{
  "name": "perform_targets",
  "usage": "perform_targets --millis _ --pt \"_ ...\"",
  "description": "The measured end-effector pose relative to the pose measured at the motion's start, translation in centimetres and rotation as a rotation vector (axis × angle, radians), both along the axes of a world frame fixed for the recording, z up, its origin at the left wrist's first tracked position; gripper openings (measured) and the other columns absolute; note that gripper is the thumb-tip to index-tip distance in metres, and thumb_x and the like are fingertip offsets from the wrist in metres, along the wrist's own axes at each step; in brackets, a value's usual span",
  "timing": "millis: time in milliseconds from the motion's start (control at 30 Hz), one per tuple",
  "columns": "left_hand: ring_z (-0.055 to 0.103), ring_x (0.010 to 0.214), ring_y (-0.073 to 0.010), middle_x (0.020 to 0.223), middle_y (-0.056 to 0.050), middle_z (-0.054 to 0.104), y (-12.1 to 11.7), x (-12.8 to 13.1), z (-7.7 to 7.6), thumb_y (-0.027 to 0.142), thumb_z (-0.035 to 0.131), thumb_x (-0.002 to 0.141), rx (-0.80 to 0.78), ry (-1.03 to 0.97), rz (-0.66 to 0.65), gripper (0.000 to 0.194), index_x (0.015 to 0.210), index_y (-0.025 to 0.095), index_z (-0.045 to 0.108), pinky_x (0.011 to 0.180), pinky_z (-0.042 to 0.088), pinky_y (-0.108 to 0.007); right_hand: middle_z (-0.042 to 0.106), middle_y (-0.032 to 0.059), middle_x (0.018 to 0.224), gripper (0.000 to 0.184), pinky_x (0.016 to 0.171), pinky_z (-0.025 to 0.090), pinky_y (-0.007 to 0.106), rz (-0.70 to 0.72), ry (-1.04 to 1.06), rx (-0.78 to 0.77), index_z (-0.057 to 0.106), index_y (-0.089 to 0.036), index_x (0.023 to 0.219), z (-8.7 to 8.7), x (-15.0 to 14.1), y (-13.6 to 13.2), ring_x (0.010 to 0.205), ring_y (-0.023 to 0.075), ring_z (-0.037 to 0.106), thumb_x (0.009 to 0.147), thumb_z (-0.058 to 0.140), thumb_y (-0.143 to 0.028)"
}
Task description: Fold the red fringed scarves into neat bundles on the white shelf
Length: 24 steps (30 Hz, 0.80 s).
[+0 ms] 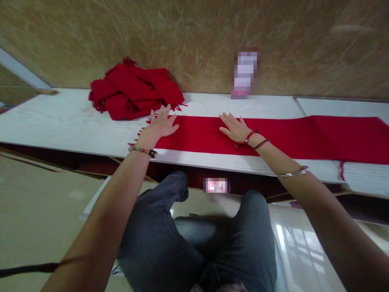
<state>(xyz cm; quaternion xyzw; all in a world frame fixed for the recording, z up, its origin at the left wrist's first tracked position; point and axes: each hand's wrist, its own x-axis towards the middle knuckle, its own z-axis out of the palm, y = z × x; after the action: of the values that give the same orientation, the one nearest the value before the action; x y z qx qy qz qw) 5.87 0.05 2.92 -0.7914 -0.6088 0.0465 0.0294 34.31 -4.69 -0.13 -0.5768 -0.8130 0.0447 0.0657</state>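
Note:
A long red scarf (pixel 285 136) lies flat along the white tabletop, its fringed end to the left and its other end reaching the right edge of the view. My left hand (pixel 160 125) rests on the scarf near the fringe, fingers spread. Farther right, my right hand (pixel 235 127) lies palm down on the same scarf with its fingers stretched out. Neither hand grips anything. Behind my left hand sits a crumpled heap of red fringed cloth (pixel 133 91), which looks like more scarf.
A brown marbled tile wall (pixel 194 44) rises behind the white table (pixel 60 125). A blurred-out upright item (pixel 245 75) leans against it. Below the table's front edge is another blurred item (pixel 216 185), above my knees. A seam crosses the tabletop at right.

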Motion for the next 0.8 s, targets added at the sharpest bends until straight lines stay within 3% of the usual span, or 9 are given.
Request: perform_targets --millis 100,267,367,467,600,700,800 --pt "0.008 0.141 -0.0308 0.155 -0.007 0.008 -1.1 2.6 0.3 0.037 0.027 0.095 0.065 -0.135 -0.07 0.053 0.145 0.02 0.027 0.111 0.013 -0.055 0.018 0.0129 0.153 0.061 0.108 0.015 0.06 -0.028 -0.041 -0.016 0.024 -0.014 0.146 0.3 -1.5 0.1 0.14 0.0286 0.015 0.094 0.024 -0.046" --pt "0.015 0.141 -0.0293 0.153 -0.007 0.018 -2.8 5.0 -1.7 0.044 0.023 0.096 -0.047 -0.175 -0.078 0.055 0.146 0.022 0.026 0.111 0.018 -0.053 0.023 0.0101 0.152 0.055 0.108 0.018 0.061 -0.047 -0.096 -0.06 0.031 -0.019 0.144 0.1 -1.7 0.4 0.139 0.0272 0.02 0.094 0.024 -0.044" --pt "0.018 0.14 -0.0293 0.153 -0.007 0.022 -2.7 4.7 -2.5 0.045 0.023 0.096 -0.019 -0.172 -0.088 0.054 0.145 0.022 0.028 0.111 0.018 -0.051 0.025 0.009 0.152 0.053 0.107 0.021 0.06 -0.097 -0.104 -0.053 0.031 -0.021 0.144 -0.4 1.5 -0.2 0.139 0.027 0.023 0.094 0.025 -0.041" --pt "0.02 0.139 -0.0303 0.152 -0.007 0.023 -2.3 4.3 -2.7 0.046 0.023 0.095 0.0 -0.184 -0.095 0.055 0.145 0.022 0.03 0.11 0.019 -0.051 0.029 0.0122 0.149 0.052 0.106 0.023 0.058 -0.241 -0.081 -0.025 0.035 -0.019 0.142 -0.7 6.7 -1.7 0.137 0.0285 0.026 0.094 0.028 -0.037" --pt "0.021 0.139 -0.0306 0.152 -0.007 0.024 -2.1 4.4 -2.7 0.046 0.023 0.095 0.006 -0.199 -0.096 0.055 0.144 0.022 0.031 0.11 0.019 -0.052 0.031 0.0281 0.144 0.056 0.104 0.027 0.055 -0.41 -0.064 -0.007 0.039 0.0 0.138 -0.1 11.4 -3.5 0.134 0.0352 0.029 0.095 0.024 -0.033" --pt "0.019 0.139 -0.0337 0.152 -0.009 0.024 -3.0 4.9 -2.2 0.046 0.025 0.095 0.044 -0.196 -0.094 0.055 0.143 0.021 0.034 0.109 0.018 -0.056 0.03 0.0291 0.144 0.061 0.107 0.03 0.046 -0.374 -0.053 0.008 0.036 0.004 0.138 0.8 9.2 -3.7 0.136 0.03 0.027 0.095 0.021 -0.036" --pt "0.016 0.139 -0.0372 0.153 -0.01 0.021 -4.7 5.5 -1.7 0.047 0.026 0.095 0.065 -0.195 -0.107 0.055 0.143 0.022 0.033 0.108 0.017 -0.058 0.027 0.0209 0.148 0.062 0.11 0.027 0.043 -0.23 -0.019 0.019 0.032 -0.003 0.142 1.1 2.6 -4.0 0.139 0.0248 0.022 0.095 0.023 -0.043"
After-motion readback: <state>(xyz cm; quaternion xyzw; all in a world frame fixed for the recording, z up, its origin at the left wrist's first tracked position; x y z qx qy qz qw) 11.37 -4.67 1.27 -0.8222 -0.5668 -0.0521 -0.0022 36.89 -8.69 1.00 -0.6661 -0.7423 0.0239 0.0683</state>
